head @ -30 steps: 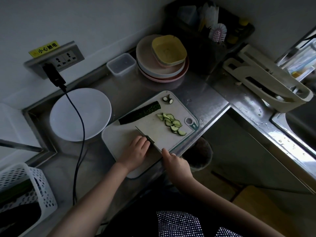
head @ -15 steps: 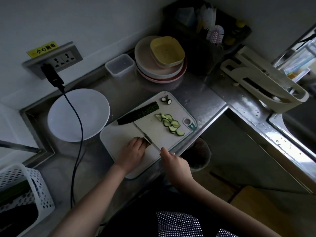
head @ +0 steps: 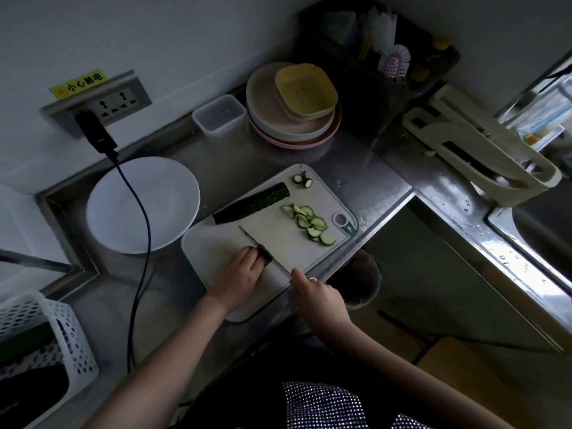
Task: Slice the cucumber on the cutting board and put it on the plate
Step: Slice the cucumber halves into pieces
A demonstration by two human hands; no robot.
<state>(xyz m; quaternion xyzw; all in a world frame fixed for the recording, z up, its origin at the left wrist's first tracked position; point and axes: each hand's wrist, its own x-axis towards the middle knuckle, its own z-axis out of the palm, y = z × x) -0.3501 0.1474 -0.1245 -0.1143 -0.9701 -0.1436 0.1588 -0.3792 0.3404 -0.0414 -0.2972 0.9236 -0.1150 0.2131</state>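
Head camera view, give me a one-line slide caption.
Left hand steadies a cucumber piece while right hand slices it with a knife on the cutting board.

You are standing in a small kitchen: a steel counter (head: 380, 193) runs into a corner and on to a sink (head: 544, 230) at the right, with stacked plates (head: 291, 131) and bowls (head: 306, 91), a dish brush (head: 394, 58) in a dark rack, a cutting board (head: 278, 243) with sliced cucumber (head: 309, 222), and a wall socket (head: 114, 103) marked with a yellow warning label
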